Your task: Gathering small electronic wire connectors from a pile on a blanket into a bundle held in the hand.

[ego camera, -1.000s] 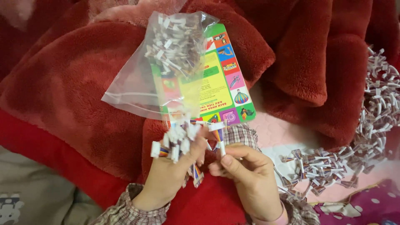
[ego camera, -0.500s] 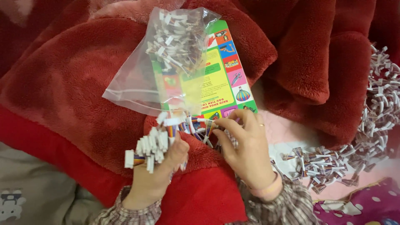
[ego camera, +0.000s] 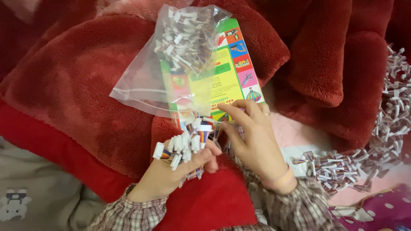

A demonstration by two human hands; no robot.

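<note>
Your left fingers (ego camera: 201, 157) curl tight around a bundle of small white connectors (ego camera: 182, 147) with striped, many-coloured wires; the plugs fan out above and to the left of your knuckles, and the wire tails poke out below your palm. Your left hand (ego camera: 171, 173) sits low, palm up, over the red blanket (ego camera: 72, 94).

Your right fingers (ego camera: 237, 112) are narrow, tips drawn together just above the bundle, pinching at a connector or wire where the colourful card (ego camera: 233, 72) ends. Exactly what they grip is hard to tell, because the wires crowd there. Your right hand (ego camera: 252, 141) arches over, its wrist wearing a pale band.

Half a second ago your left hand held the bundle lower and further left, well apart from the card. Now it is raised, and the plugs almost touch your right fingertips. Your right hand has barely shifted. A second ago both hands were lower, close together below the card.

Beyond your fingertips lies a clear bag (ego camera: 171, 72) over the card, with more connectors bunched in its far end. To the right of your right wrist, a loose heap of connectors (ego camera: 342, 167) spreads over the pink cloth and runs up the right edge.
</note>
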